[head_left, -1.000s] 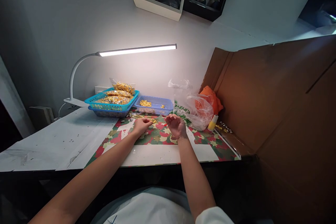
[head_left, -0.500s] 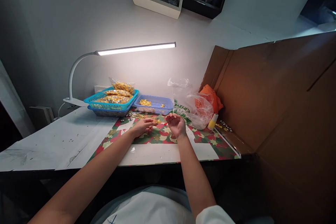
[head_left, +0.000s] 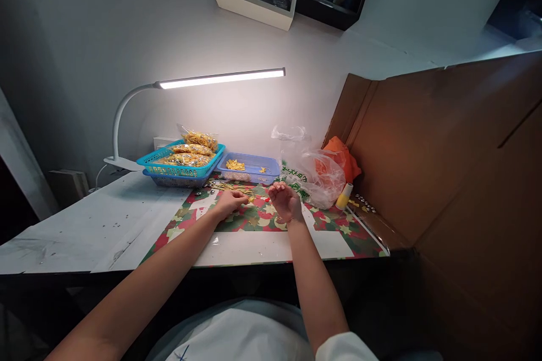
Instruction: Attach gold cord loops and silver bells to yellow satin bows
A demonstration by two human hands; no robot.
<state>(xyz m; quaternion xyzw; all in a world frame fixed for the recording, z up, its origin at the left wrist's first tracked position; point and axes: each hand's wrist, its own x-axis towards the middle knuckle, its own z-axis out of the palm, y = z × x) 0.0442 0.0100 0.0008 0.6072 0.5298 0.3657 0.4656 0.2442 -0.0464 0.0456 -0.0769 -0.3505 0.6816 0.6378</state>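
Over the patterned sheet [head_left: 241, 223], my left hand [head_left: 231, 203] is closed in a pinch, back of the hand up. A small yellow piece [head_left: 251, 199] shows at its fingertips; its exact shape is too small to make out. My right hand [head_left: 286, 203] is a short way to the right, palm turned up and fingers loosely curled, with nothing visible in it. Just behind the left hand lies a bunch of thin gold strands [head_left: 226, 186]. A blue-violet basket [head_left: 271, 174] behind both hands holds yellow pieces [head_left: 235, 164].
At the back left, a turquoise basket [head_left: 146, 163] with bags of gold pieces sits on another basket. A lamp [head_left: 220, 77] reaches over the table. Plastic bags [head_left: 322, 180], a yellow-and-white bottle [head_left: 344, 196] and a tall cardboard sheet [head_left: 444, 152] stand on the right.
My left hand has moved slightly lower and turned more back-up, with the yellow piece at its fingertips now lower and less visible. My right hand is almost unmoved.
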